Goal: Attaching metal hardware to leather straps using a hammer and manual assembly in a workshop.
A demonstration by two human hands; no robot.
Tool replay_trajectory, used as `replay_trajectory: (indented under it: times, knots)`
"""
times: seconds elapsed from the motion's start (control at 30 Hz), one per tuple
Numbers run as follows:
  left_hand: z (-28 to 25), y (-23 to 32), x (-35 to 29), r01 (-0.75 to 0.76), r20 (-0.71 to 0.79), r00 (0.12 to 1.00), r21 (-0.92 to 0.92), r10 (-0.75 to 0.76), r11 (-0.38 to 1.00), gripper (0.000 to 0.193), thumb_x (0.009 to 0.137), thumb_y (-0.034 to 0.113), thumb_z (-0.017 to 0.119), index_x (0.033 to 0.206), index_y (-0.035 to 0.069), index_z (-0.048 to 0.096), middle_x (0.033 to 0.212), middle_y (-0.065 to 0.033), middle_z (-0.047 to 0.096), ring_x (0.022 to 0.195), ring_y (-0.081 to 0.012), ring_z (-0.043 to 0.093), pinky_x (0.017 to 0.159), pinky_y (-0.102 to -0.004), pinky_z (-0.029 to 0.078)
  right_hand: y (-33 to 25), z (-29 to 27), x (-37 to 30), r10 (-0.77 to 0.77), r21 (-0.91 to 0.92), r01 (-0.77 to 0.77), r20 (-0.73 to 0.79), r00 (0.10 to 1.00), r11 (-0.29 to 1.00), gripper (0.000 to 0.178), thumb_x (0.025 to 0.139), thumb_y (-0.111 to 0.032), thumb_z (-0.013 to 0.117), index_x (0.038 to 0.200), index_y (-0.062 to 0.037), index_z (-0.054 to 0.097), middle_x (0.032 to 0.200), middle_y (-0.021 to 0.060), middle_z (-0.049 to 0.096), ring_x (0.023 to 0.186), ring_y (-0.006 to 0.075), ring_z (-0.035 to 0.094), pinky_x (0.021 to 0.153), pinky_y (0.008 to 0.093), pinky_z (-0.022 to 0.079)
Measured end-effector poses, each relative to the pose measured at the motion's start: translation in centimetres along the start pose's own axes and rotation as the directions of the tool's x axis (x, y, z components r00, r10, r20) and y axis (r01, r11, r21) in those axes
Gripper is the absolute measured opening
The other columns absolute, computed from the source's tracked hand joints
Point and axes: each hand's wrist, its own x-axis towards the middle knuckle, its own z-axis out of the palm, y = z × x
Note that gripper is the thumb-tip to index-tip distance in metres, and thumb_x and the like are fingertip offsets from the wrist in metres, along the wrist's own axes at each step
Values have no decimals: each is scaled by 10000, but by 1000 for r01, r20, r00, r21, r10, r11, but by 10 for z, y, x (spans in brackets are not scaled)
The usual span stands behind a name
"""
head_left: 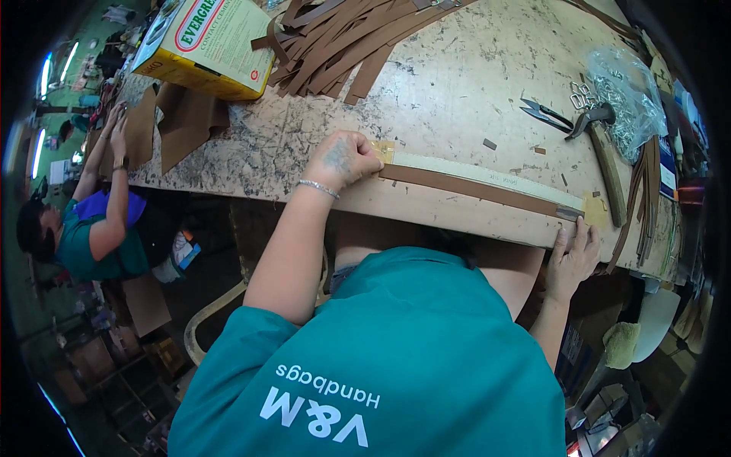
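A long brown strip [472, 191] of leather-like material lies along the near edge of the table. Right beside it runs a pale measuring strip [457, 169], fixed by yellow tape [384, 150] at its left end and more tape at its right end. My left hand [343, 160] pinches the brown strip's left end between thumb and bent fingers. At the other end, the fingertips of my right hand [575, 255] hold the brown strip near a small grey piece [568, 212]. The strip looks straight and flat between the hands.
A large tin [205, 53] and a pile of brown strips [358, 46] stand far left. Snips [547, 114], a hammer [607, 164] and a plastic bag of metal rings [624, 99] lie at right. Brown sheets [190, 126] hang over the left edge, near another person [106, 236].
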Motion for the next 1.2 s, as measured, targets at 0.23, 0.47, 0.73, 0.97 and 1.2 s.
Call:
replay_trajectory:
  times: [0.23,0.47,0.73,0.97,1.2]
  knots:
    - [-14,18,9,154,226,961,31,-156,988,180,643,141,734,616,41,587,576,-49,594,472,-107,532,439,-254,435,-1,2,-2,0,7,1,-39,999,1000,440,870,-415,490,1204,-131,527,1268,174,402,1176,335,368,977,450,282]
    - [-13,9,7,88,240,968,-55,-73,995,207,667,149,751,625,39,580,578,-39,587,465,-101,527,437,-240,431,-1,2,-1,15,10,-15,-23,1000,1000,438,869,-420,487,1204,-142,524,1264,167,407,1178,334,366,983,447,279]
    - [-11,3,10,82,238,970,-98,-56,992,178,675,140,738,624,41,599,542,-52,577,450,-109,530,431,-250,425,-1,1,-1,14,13,-14,-26,1000,1000,438,868,-422,487,1201,-140,525,1271,163,404,1183,335,364,988,448,277]
    - [-17,15,9,132,282,954,-70,-107,989,196,682,126,738,613,43,574,563,-48,580,450,-105,520,414,-248,417,-1,2,-1,9,5,-8,-23,1000,1000,439,867,-410,497,1204,-131,525,1267,169,404,1178,339,366,976,449,290]
    - [-15,23,14,185,288,939,32,-186,982,186,630,142,730,593,40,579,579,-53,598,464,-121,544,444,-253,440,-2,1,-1,10,9,-9,-41,999,1000,428,865,-394,506,1197,-126,532,1259,169,407,1171,341,368,970,448,297]
